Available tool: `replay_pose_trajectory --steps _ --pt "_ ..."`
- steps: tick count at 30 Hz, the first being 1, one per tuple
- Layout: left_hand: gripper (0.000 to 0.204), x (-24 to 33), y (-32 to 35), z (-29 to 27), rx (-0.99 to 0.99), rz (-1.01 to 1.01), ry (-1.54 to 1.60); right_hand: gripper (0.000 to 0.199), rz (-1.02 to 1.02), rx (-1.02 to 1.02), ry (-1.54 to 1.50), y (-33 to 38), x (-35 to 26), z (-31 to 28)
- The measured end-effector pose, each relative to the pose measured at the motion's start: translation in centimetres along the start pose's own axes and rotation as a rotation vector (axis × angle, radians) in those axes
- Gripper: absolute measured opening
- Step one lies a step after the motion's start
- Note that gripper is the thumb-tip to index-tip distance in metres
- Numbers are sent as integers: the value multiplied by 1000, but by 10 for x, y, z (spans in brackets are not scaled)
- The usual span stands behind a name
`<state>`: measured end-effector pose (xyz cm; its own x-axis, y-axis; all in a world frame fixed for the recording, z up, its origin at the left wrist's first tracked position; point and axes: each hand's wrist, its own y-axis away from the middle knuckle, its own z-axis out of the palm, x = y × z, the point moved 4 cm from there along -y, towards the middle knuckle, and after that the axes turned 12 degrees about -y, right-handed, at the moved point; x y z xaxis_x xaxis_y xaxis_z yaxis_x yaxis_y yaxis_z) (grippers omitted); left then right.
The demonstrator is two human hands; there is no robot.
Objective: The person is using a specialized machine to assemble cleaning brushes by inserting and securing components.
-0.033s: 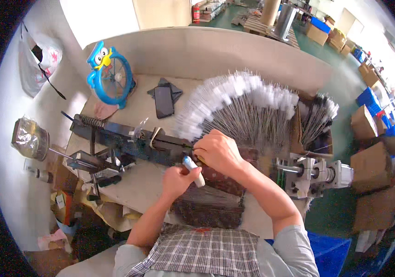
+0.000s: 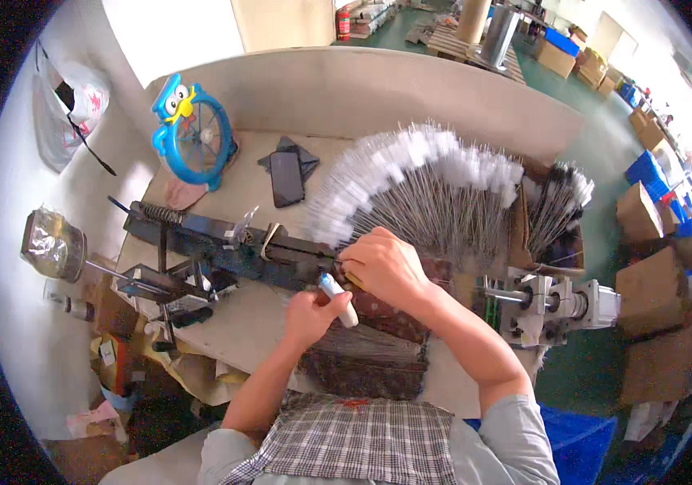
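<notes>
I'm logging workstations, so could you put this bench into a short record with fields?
left hand: grip closed around a white, blue-tipped tool
right hand: fingers bent at the right end of a long dark bar; anything they hold is too small to tell
beyond right hand: fanned-out white-tipped wire stems
right of those: cardboard box with more stems
beyond bar: phone on dark cloth; blue bird-faced fan

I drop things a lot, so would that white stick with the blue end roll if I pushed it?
The white stick might roll if laid down: its sides look round. It's probably stiff, looking straight in the left hand. Being slim, it may be light.
</notes>
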<state>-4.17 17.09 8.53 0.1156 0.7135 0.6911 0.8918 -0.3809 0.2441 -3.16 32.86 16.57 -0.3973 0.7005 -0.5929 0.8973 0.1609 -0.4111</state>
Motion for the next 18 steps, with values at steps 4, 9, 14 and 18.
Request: replay_pose_trajectory --steps 4,9,14,18 --pt "19 7 2 16 -15 51 677 9 -18 217 -62 33 -14 -37" --pt "15 10 3 36 39 0 677 11 61 -38 -113 78 9 -2" --pt "29 -9 -10 22 -23 17 119 13 155 56 -59 63 30 44" --pt "37 -47 2 6 102 16 208 17 152 -96 -75 69 20 42"
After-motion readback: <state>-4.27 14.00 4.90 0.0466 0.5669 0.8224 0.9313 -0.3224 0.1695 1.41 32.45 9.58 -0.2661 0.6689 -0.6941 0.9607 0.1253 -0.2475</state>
